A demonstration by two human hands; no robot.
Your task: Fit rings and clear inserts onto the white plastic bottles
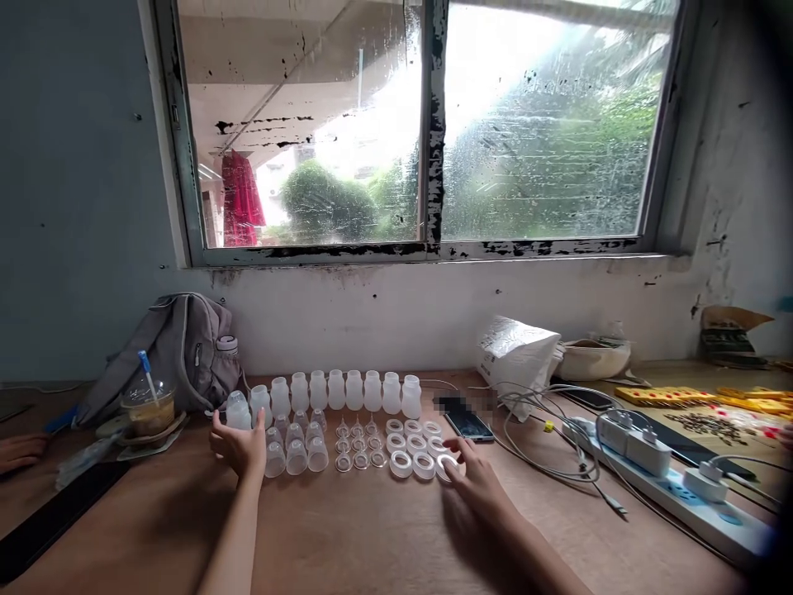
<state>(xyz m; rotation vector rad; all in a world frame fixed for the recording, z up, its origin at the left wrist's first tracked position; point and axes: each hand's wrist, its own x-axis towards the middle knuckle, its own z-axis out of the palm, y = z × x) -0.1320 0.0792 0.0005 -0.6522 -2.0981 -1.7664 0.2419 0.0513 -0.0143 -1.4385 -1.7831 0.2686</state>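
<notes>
At the left end of the back row, my left hand [240, 446] has its fingers and thumb around a small translucent baby bottle [237, 406] with a top fitted on it. My right hand [480, 479] reaches over the front right corner of the white rings [423, 465], fingers apart, fingertips at the nearest ring [445, 468]. More frosted bottles [353, 390] stand in a row to the right of the left hand. In front of them are rows of clear domed caps [296, 456] and clear nipples [360, 459].
A phone [466, 420] lies behind the rings. Cables [557, 454] and a power strip [675, 492] spread over the right side. To the left are an iced drink cup [149, 406], a grey backpack [179, 355], a black flat object [59, 516] and another person's hand [21, 450].
</notes>
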